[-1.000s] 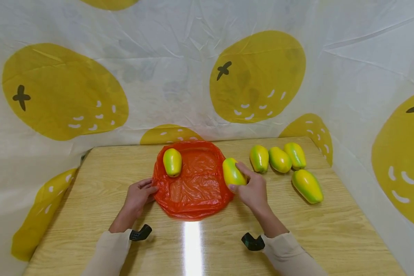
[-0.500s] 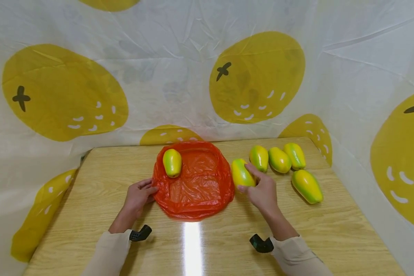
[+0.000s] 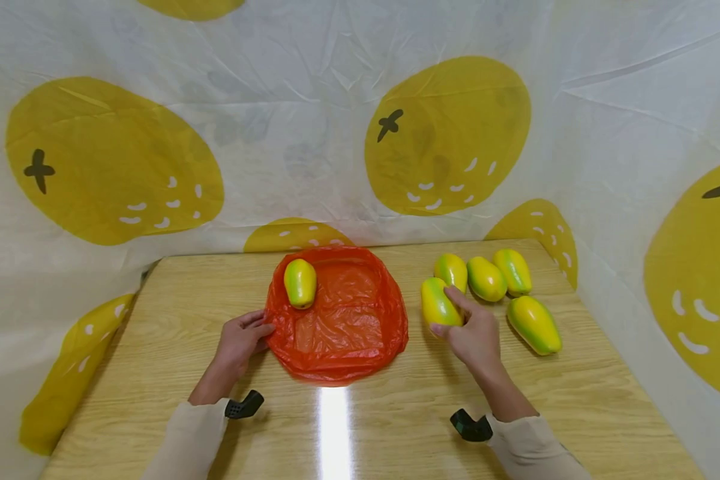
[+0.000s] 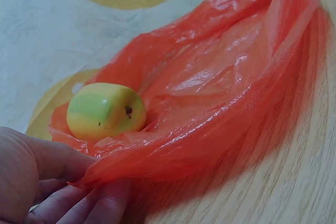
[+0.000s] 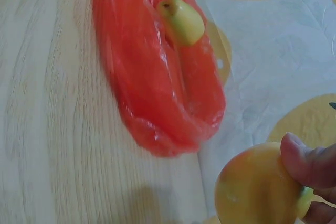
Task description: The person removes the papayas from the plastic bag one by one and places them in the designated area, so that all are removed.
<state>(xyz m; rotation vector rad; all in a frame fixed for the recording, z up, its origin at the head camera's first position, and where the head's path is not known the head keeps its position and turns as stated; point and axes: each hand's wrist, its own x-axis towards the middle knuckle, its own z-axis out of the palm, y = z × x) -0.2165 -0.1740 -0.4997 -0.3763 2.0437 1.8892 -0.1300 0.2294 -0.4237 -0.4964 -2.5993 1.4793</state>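
Note:
A red plastic bag [image 3: 348, 327] lies spread open on the table in the head view, its rim raised in a round. One yellow-green papaya [image 3: 301, 284] rests inside at its far left. My left hand [image 3: 239, 348] pinches the bag's left edge; in the left wrist view the thumb [image 4: 60, 161] is above the film and the fingers below. Right of the bag, my right hand [image 3: 474, 333] grips another papaya [image 3: 438, 303] between thumb and fingers. In the right wrist view this held papaya [image 5: 257, 187] is raised, with a shadow on the wood below.
Several more papayas stand at the back right: one papaya [image 3: 453, 270] partly behind the held one, a middle papaya [image 3: 487, 279], a far papaya [image 3: 513, 271] and a nearer papaya [image 3: 534, 325]. A patterned white sheet [image 3: 300, 153] walls the wooden table [image 3: 390, 427].
My right hand has carried its papaya rightward, from over the bag's right rim to beside the other papayas. The left hand and the bag have stayed in place.

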